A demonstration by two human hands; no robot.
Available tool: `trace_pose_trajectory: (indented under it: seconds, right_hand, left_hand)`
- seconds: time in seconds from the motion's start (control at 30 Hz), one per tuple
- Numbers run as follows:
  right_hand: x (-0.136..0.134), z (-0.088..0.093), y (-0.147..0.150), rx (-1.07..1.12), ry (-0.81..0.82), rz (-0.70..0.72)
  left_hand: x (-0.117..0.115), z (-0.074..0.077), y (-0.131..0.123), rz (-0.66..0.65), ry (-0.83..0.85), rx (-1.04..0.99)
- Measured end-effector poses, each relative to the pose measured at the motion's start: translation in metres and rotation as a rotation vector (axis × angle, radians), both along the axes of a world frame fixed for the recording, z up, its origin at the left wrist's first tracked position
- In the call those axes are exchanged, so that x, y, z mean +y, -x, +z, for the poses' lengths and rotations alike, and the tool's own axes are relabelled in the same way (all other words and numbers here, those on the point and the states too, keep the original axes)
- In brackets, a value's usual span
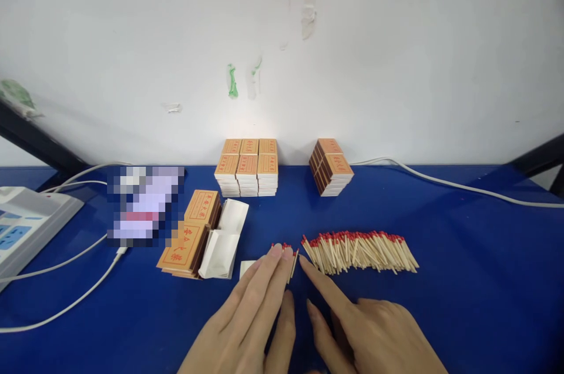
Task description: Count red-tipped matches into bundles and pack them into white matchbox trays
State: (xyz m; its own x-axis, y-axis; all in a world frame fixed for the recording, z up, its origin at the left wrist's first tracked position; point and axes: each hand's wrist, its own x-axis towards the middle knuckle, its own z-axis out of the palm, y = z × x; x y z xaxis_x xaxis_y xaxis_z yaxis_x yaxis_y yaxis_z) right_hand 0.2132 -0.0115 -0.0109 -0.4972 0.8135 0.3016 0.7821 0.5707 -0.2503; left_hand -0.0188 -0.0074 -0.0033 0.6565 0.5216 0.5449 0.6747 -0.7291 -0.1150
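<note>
My left hand (249,321) lies with its fingers stretched out over a few red-tipped matches (294,267), most of them hidden under the fingertips. Beside it, a small white paper piece (247,268) shows only in part. My right hand (370,327) has its index finger extended, its tip close to those matches and the left end of a long heap of matches (359,253). Its thumb stands apart from that finger, and nothing shows between them. Left of my hands lie flattened orange matchbox sleeves (187,245) and white inner trays (222,248).
Against the wall stand two stacks of matchboxes, a wider left stack (247,165) and a narrower right stack (333,168). A blurred phone (147,204) with a charging cable (83,303) and a power strip (39,215) are at the left. Another white cable (440,180) runs right.
</note>
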Motion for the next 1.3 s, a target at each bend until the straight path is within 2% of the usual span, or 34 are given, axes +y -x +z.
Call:
trace_pose_trajectory:
  seconds: [0.13,0.3,0.47,0.57,0.73,0.97,1.3]
  right_hand:
    - [0.001,0.003,0.001,-0.01,-0.009,-0.007]
    - [0.003,0.005,0.004,-0.029,-0.027,-0.011]
    - [0.004,0.008,0.008,-0.029,-0.055,-0.013]
    - [0.005,0.009,0.008,-0.045,-0.083,-0.025]
    - [0.002,0.004,0.004,-0.038,-0.04,-0.009]
    - [0.0,0.002,0.002,-0.058,0.0,-0.013]
    - [-0.003,0.003,0.001,0.001,0.085,-0.079]
  left_hand:
    - [-0.001,-0.004,-0.002,-0.015,-0.029,-0.067]
    - [0.0,0.002,0.0,0.034,0.048,0.025]
    - [-0.001,0.005,0.004,0.051,0.025,0.118]
    - [-0.002,0.009,0.005,0.07,0.002,0.115]
    - [-0.004,0.016,0.005,0.153,-0.039,0.071]
    - [0.003,0.01,0.004,0.135,-0.031,0.147]
    - [-0.001,0.006,0.003,0.147,-0.033,0.166]
